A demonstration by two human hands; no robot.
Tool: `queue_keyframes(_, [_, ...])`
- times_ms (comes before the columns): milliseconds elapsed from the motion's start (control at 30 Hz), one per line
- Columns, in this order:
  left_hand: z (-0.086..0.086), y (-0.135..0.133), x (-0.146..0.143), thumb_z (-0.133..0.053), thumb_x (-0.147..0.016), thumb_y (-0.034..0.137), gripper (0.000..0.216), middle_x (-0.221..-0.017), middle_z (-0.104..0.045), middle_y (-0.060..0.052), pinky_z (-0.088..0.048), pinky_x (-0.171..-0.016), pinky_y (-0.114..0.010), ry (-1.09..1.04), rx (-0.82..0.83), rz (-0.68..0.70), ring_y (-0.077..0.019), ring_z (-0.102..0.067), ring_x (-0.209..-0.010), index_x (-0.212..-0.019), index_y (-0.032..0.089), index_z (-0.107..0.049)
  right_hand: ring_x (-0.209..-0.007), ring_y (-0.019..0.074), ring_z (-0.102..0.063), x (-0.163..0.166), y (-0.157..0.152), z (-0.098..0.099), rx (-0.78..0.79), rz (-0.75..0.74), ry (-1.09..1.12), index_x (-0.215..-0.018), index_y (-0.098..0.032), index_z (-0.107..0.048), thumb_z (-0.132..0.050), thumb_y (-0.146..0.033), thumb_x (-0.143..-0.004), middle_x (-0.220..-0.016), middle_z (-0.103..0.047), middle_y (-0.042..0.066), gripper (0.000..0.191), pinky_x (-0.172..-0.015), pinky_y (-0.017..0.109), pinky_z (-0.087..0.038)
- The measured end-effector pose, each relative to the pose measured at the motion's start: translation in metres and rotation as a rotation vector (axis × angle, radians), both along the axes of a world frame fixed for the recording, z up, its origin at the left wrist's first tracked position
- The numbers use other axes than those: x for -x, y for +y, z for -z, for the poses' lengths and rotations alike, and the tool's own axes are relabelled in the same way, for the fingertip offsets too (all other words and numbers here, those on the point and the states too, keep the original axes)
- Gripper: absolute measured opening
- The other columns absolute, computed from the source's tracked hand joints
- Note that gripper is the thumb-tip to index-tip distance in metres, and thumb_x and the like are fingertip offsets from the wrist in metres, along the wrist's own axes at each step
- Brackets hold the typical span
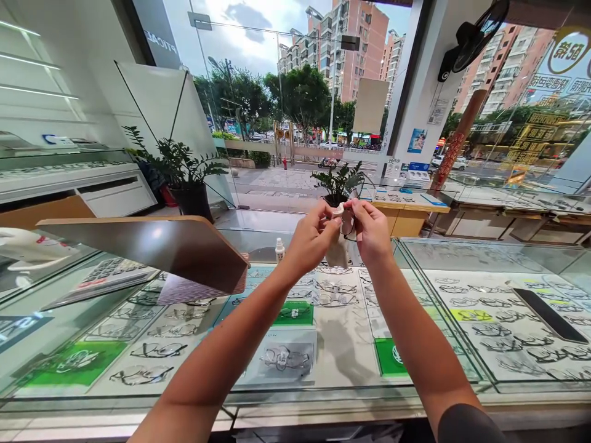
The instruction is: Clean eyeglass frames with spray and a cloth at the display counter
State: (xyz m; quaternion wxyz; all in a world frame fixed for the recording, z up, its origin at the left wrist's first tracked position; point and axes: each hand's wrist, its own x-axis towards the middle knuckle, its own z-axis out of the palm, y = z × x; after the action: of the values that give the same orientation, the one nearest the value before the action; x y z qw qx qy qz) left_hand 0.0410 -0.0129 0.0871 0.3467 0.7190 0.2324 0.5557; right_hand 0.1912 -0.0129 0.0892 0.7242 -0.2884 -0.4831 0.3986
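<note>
Both hands are raised close together above the glass display counter (341, 344). My left hand (316, 234) is closed, pinching a pale cloth (338, 253) whose lower part hangs beneath the fingers. A small white bit (340, 210) shows at its fingertips. My right hand (373, 229) is closed on a pair of eyeglasses (349, 226); one lens and a dark rim are visible between the hands. Fingers hide the rest of the frame. Just left of my left hand stands a small white bottle (279, 250) on the counter.
Rows of eyeglasses (337, 288) lie inside the counter beneath glass. A tilted mirror-like panel (152, 246) stands to the left, near a keyboard (113, 271). A dark flat bar (549, 315) lies at right. Potted plants (187, 166) and a glass door are beyond.
</note>
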Motion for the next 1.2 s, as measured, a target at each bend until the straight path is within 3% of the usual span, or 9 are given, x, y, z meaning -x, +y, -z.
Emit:
queue_keyframes(133, [0.002,-0.003,0.0,-0.064,-0.101,0.043,0.024,-0.093,-0.066,-0.001,-0.042,-0.068,-0.025,0.064,-0.044,-0.01,-0.0135,-0.055,-0.073,-0.093,0.021,-0.059,-0.081,0.0176,-0.066,0.003,0.003,0.005,0.018,-0.019,0.0,-0.088,-0.024,-0.073,-0.088,-0.063,-0.072,-0.091,-0.073,0.004,0.045,-0.072,0.031,-0.058])
queue_keyframes(267, [0.006,-0.001,-0.001,-0.055,-0.107,0.051,0.04,-0.083,-0.064,-0.003,-0.044,-0.072,-0.027,0.041,-0.122,-0.097,-0.0158,-0.057,-0.078,-0.085,0.019,-0.063,-0.078,0.0168,-0.064,0.005,0.003,0.008,0.008,-0.058,0.016,-0.088,-0.024,-0.075,-0.09,-0.063,-0.071,-0.091,-0.073,0.003,0.045,-0.072,0.03,-0.056])
queue_keyframes(367, [0.01,0.003,-0.005,-0.077,-0.094,0.054,0.038,-0.088,-0.066,-0.001,-0.048,-0.069,-0.026,-0.104,0.03,0.029,-0.0146,-0.063,-0.076,-0.095,0.02,-0.06,-0.078,0.0163,-0.063,0.005,0.003,0.009,-0.013,-0.088,0.037,-0.086,-0.024,-0.078,-0.091,-0.063,-0.07,-0.092,-0.075,0.003,0.044,-0.071,0.029,-0.055])
queue_keyframes(467, [0.011,0.008,-0.007,-0.095,-0.075,0.053,0.058,-0.088,-0.069,0.001,-0.052,-0.071,-0.026,-0.255,0.223,0.178,-0.0146,-0.067,-0.076,-0.101,0.022,-0.053,-0.077,0.0146,-0.063,0.004,0.003,0.01,-0.052,-0.132,0.072,-0.085,-0.024,-0.08,-0.093,-0.059,-0.072,-0.09,-0.075,0.002,0.039,-0.068,0.027,-0.053])
queue_keyframes(633, [0.011,0.012,-0.002,-0.096,-0.071,0.059,0.062,-0.089,-0.074,-0.004,-0.052,-0.078,-0.029,-0.161,0.473,0.356,-0.016,-0.068,-0.08,-0.104,0.014,-0.068,-0.077,0.0148,-0.064,0.003,0.002,0.01,-0.083,-0.175,0.066,-0.084,-0.025,-0.082,-0.094,-0.056,-0.075,-0.087,-0.075,0.001,0.034,-0.066,0.026,-0.051])
queue_keyframes(833, [0.012,0.012,0.0,-0.095,-0.074,0.06,0.055,-0.09,-0.074,-0.003,-0.049,-0.081,-0.029,-0.14,0.503,0.399,-0.0151,-0.064,-0.081,-0.097,0.014,-0.076,-0.08,0.0154,-0.065,0.003,0.003,0.011,-0.079,-0.171,0.063,-0.084,-0.025,-0.08,-0.093,-0.057,-0.075,-0.09,-0.076,0.001,0.035,-0.07,0.027,-0.053])
queue_keyframes(1200, [0.011,0.023,0.006,-0.1,-0.072,0.046,0.055,-0.081,-0.071,0.0,-0.043,-0.067,-0.024,-0.114,0.485,0.462,-0.0112,-0.06,-0.067,-0.105,0.016,-0.068,-0.077,0.0137,-0.064,0.001,0.011,0.013,-0.041,-0.249,0.131,-0.084,-0.023,-0.078,-0.095,-0.051,-0.075,-0.091,-0.077,0.001,0.034,-0.07,0.026,-0.054])
